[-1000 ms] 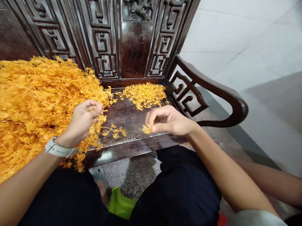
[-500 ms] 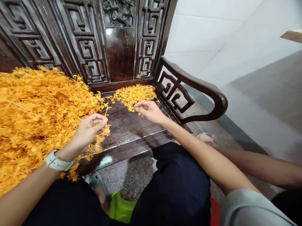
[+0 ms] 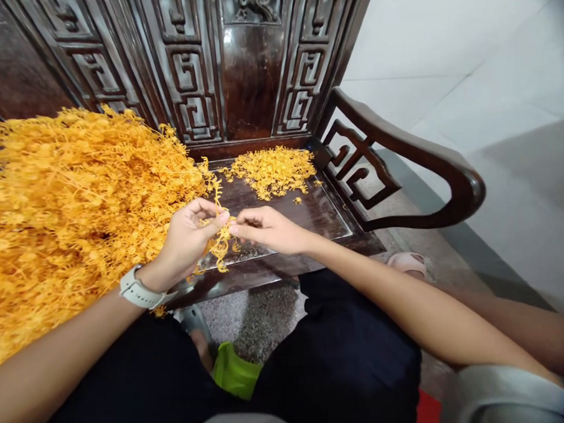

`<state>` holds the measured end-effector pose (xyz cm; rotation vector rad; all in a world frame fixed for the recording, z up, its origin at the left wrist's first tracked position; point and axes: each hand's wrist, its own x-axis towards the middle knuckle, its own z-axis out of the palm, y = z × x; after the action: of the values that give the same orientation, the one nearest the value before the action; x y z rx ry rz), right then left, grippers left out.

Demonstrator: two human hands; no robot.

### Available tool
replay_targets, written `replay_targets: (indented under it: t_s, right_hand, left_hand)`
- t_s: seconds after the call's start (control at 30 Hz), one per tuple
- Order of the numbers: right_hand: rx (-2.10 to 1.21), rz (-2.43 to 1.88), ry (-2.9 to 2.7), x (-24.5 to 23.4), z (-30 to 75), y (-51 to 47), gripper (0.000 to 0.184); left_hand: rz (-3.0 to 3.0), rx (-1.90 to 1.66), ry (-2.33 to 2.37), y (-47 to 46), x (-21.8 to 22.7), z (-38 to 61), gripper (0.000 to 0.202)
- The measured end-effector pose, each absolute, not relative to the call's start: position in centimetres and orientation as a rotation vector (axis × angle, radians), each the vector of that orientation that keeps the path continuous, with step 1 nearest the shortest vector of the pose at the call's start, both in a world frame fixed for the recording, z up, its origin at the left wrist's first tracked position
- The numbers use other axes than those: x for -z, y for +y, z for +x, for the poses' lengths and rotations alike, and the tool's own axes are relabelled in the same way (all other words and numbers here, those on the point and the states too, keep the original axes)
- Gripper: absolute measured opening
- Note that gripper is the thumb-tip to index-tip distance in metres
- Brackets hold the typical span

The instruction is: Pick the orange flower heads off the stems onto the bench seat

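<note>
Between thumb and fingers, my left hand (image 3: 194,231) pinches a thin yellow plastic flower stem (image 3: 221,245) with small spidery florets. My right hand (image 3: 268,229) meets it from the right, its thumb and forefinger closed on a floret of the same stem. Both hands are above the front part of the dark wooden bench seat (image 3: 329,212). A large heap of yellow stems (image 3: 89,201) lies at the left, touching my left forearm's side. Farther back on the seat rests a smaller pile of loose yellow florets (image 3: 275,168).
A carved wooden backrest (image 3: 252,82) rises behind the seat, and a curved armrest (image 3: 429,161) closes its right end. Another person's arm (image 3: 516,326) and a pink shoe (image 3: 408,263) are at the right. A green plastic object (image 3: 235,370) sits between my knees.
My right hand has come back from the small floret pile to the stem in my left hand. The view has shifted, so the bench appears farther right.
</note>
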<state>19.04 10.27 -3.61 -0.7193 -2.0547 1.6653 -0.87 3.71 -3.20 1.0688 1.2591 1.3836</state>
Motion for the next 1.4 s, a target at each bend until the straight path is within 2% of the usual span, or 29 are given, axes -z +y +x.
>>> replay_targets:
  t_s: [0.13, 0.3, 0.5, 0.67, 0.87, 1.0, 1.07, 1.27, 1.33, 1.4]
  right_hand:
    - [-1.88, -0.714, -1.928, 3.2, 18.1, 9.2, 0.043]
    - [-1.754, -0.649, -1.916, 3.1, 17.5, 8.1, 0.043]
    - [-1.768, -0.68, -1.815, 2.3, 18.4, 8.8, 0.033]
    - [-1.759, -0.662, -1.826, 0.9, 19.5, 9.2, 0.028]
    - [-1.808, -0.641, -1.849, -0.1, 19.6, 8.8, 0.024]
    - [-1.768, -0.55, -1.607, -1.6, 21.3, 9.6, 0.036]
    - [-1.662, -0.51, -1.499, -2.4, 23.0, 10.2, 0.037]
    - [-1.776, -0.693, -2.427, -0.7, 25.9, 12.6, 0.022]
    - [-1.74, -0.785, -2.2, 0.1, 25.5, 13.9, 0.022]
    - [-1.782, -0.88, -1.635, 0.4, 25.0, 15.0, 0.025]
  left_hand:
    - [1.258, -1.417, 1.383, 3.8, 3.6, -1.6, 0.026]
    - [1.266, -1.391, 1.382, 3.6, 3.2, -1.5, 0.032]
    - [1.139, -1.382, 1.238, 4.1, 2.8, -1.9, 0.044]
    - [1.389, -1.164, 1.262, 4.0, 1.7, -1.8, 0.031]
    - [1.505, -1.133, 1.261, 3.6, 0.7, -1.0, 0.025]
    - [1.633, -1.085, 1.333, 3.8, 2.2, -2.8, 0.019]
    - [1.566, -1.078, 1.403, 4.1, 3.4, -4.1, 0.024]
    - [1.222, -1.101, 1.37, 4.6, 4.3, -5.0, 0.046]
    - [1.22, -1.12, 1.349, 4.6, 3.8, -4.5, 0.047]
    - [1.222, -1.135, 1.329, 4.5, 3.4, -4.0, 0.046]
